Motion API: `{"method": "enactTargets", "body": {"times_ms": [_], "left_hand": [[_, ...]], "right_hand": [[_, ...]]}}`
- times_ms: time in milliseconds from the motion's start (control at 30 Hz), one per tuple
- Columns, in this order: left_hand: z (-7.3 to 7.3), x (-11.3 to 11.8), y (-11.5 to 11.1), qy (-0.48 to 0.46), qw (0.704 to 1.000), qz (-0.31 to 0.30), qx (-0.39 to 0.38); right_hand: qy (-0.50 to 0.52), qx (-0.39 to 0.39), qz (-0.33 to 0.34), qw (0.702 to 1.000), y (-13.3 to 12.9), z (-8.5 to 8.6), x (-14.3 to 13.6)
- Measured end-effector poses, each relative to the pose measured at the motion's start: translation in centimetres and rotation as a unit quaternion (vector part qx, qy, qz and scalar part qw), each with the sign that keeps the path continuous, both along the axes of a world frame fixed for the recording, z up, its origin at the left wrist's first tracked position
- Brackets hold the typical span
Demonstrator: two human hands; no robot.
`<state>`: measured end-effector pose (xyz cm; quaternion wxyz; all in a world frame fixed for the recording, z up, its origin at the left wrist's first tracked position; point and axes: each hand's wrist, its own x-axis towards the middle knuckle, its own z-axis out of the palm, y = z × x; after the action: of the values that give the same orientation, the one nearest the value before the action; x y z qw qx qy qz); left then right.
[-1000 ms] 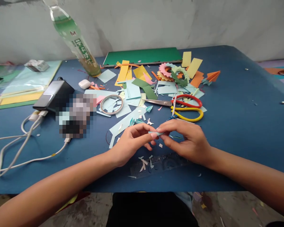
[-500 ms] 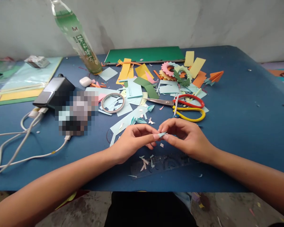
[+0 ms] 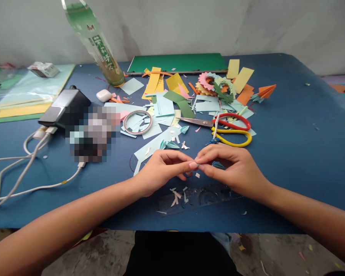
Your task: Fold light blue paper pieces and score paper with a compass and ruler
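My left hand (image 3: pixel 168 168) and my right hand (image 3: pixel 232 163) meet fingertip to fingertip above the blue table. Between thumbs and fingers they pinch a small folded piece of light-blue paper (image 3: pixel 198 165), almost wholly hidden now. Another bit of folded blue paper (image 3: pixel 217 165) shows through the gap under my right hand. Just beyond my hands lie small folded blue pieces (image 3: pixel 171 145) and paper snippets (image 3: pixel 185 145). Scissors (image 3: pixel 205 123) with one red and one yellow handle rest behind my right hand. Below my hands is a clear ruler (image 3: pixel 189 203) with paper scraps on it.
A roll of tape (image 3: pixel 125 124) sits among coloured paper pieces (image 3: pixel 164 105). Behind are ring-shaped folded paper (image 3: pixel 205 90) and an orange folded piece (image 3: pixel 266 92). A green tea bottle (image 3: pixel 105 57), a black power block (image 3: pixel 61 109) and white cables (image 3: pixel 23 193) occupy the left.
The light-blue paper showed between my fingertips before; now my fingers cover nearly all of it. My hands stay together in almost the same place, and the view has shifted slightly.
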<state>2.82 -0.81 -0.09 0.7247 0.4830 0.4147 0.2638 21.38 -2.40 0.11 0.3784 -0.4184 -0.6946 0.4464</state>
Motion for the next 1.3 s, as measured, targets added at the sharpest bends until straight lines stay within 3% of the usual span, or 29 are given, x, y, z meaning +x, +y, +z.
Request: {"method": "enactTargets", "body": {"times_ms": [200,433,767,1067,1300], "left_hand": [[0.1,-0.6,0.2,0.065,0.997,-0.032,0.040],[0.7,-1.1,0.5,0.114,0.985,-0.111,0.063],[0.9,-0.7,0.1,0.098,0.990,-0.051,0.085],[1.0,-0.8,0.1,0.149,0.967,-0.052,0.202],[0.7,-0.9,-0.3,0.192,0.896,-0.053,0.396]], "right_hand": [[-0.004,-0.017,0.005,1.000,-0.1,0.3,-0.1],[-0.022,-0.057,0.033,0.998,-0.1,0.3,0.0],[-0.037,-0.054,0.024,0.998,-0.1,0.1,-0.1],[-0.040,-0.030,0.023,0.999,-0.1,-0.1,-0.2],[-0.064,-0.001,0.034,0.997,-0.3,-0.1,-0.2]]}}
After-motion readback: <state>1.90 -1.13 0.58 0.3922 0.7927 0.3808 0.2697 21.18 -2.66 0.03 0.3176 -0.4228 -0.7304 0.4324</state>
